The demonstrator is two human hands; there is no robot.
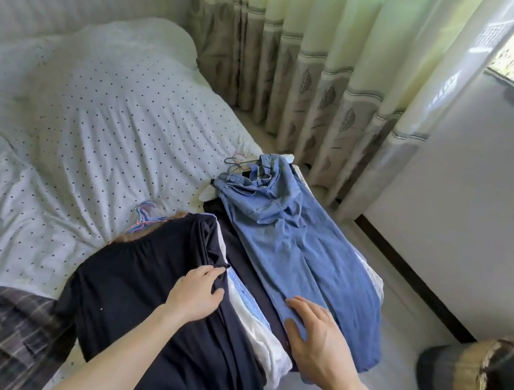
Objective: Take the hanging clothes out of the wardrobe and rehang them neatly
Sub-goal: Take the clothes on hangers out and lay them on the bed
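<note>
Gripped the folded edge of the black garment point(143, 295) with the left hand point(197, 290), fingers and thumb curled round it, on the clothes pile at the near corner of the bed point(89, 132). Rested the right hand point(313, 337) flat, fingers straight and spread, on the blue jeans point(300, 253) just beside, with a white garment point(260, 328) between them and hanger hooks point(145, 214) at the far end.

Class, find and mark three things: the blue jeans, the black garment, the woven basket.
blue jeans point(300, 253), head view, mid-leg denim.
black garment point(130, 292), head view, its flat middle.
woven basket point(469, 383), head view, its outer wall.
</note>
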